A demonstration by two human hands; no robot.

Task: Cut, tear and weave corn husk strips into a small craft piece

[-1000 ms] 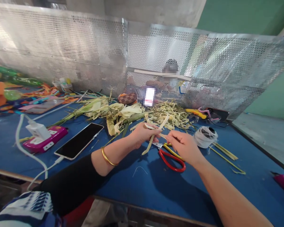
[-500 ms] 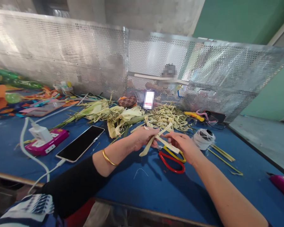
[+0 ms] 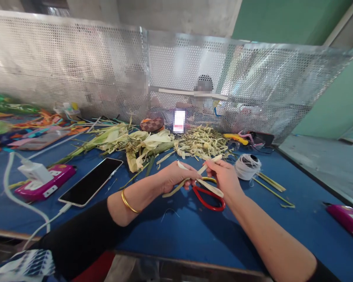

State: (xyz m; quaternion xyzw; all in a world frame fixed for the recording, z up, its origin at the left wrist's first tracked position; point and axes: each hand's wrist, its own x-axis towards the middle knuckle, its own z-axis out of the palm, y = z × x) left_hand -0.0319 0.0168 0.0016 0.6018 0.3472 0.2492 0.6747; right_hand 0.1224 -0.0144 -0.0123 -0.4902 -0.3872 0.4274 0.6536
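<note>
Pale corn husk strips (image 3: 211, 188) cross between my two hands above the blue table. My left hand (image 3: 174, 176) is closed, pinching the strips where they cross, with loose ends sticking out on both sides. My right hand (image 3: 227, 177) pinches the upper end of one strip between thumb and fingers; its lower fingers are partly hidden. Beneath the hands lie scissors (image 3: 208, 203) with red and yellow handles, their blades mostly covered. Just right of my right hand stands a spool of white thread (image 3: 245, 172).
Behind the hands lie a heap of shredded husk (image 3: 204, 144) and larger corn husks (image 3: 120, 141). To the left are a phone (image 3: 91, 182) on a cable and a magenta power strip (image 3: 47, 184). Thin stalks (image 3: 272, 182) lie right. A perforated metal panel (image 3: 106, 74) bounds the back.
My right hand has shifted to grip the upper strip end and holds it out to the right. The crossed strips have changed angle in my left hand. The whole view has shifted slightly.
</note>
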